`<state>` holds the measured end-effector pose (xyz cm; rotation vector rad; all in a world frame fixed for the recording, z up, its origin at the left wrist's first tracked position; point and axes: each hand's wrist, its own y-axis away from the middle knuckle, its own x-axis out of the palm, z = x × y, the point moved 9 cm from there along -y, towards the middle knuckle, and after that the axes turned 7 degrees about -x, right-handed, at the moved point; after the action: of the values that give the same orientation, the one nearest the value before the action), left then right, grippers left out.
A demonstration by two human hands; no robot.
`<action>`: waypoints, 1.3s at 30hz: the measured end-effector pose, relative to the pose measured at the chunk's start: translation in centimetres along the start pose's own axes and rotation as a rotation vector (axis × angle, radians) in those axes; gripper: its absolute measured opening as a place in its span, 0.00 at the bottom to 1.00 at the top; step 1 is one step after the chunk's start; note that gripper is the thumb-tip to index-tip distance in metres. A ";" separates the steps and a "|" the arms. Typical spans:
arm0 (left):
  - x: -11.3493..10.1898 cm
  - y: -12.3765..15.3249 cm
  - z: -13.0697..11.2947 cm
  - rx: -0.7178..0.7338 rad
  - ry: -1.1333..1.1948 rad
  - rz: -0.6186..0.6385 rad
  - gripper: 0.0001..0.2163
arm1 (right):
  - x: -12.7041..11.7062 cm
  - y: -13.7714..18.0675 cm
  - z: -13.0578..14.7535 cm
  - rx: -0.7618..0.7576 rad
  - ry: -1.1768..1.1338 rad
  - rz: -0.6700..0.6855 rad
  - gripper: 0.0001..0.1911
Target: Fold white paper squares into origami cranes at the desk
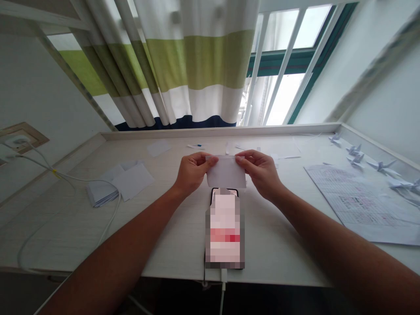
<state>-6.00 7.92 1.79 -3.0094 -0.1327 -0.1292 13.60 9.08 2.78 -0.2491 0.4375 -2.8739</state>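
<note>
A small white sheet of paper is held up between my two hands over the desk. My left hand pinches its upper left corner between thumb and fingers. At the upper right corner, my right hand grips it the same way. The paper's top edge looks folded over in a narrow strip. Just below the sheet lies a phone with a blurred-out screen, and a white charging cable runs from its lower end over the desk's front edge.
Left on the desk is a stack of white paper sheets, with a white cord looping past it. Folded paper cranes line the right side, behind a printed sheet. Paper scraps lie along the back, below a curtain.
</note>
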 end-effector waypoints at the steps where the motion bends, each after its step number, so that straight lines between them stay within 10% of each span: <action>1: 0.0 -0.1 0.1 -0.015 0.008 0.012 0.17 | -0.2 -0.1 -0.2 0.013 -0.005 -0.002 0.15; 26: 1.0 0.2 -1.1 0.108 -0.116 0.184 0.11 | 0.1 -0.4 -0.7 0.144 -0.042 0.116 0.20; 39: 1.3 0.5 -1.3 0.061 -0.114 0.261 0.13 | 0.3 -0.6 0.6 -0.029 0.013 0.135 0.17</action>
<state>-4.73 7.36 3.16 -2.9387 0.2409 0.0709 13.34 9.37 3.59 -0.1983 0.4797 -2.7402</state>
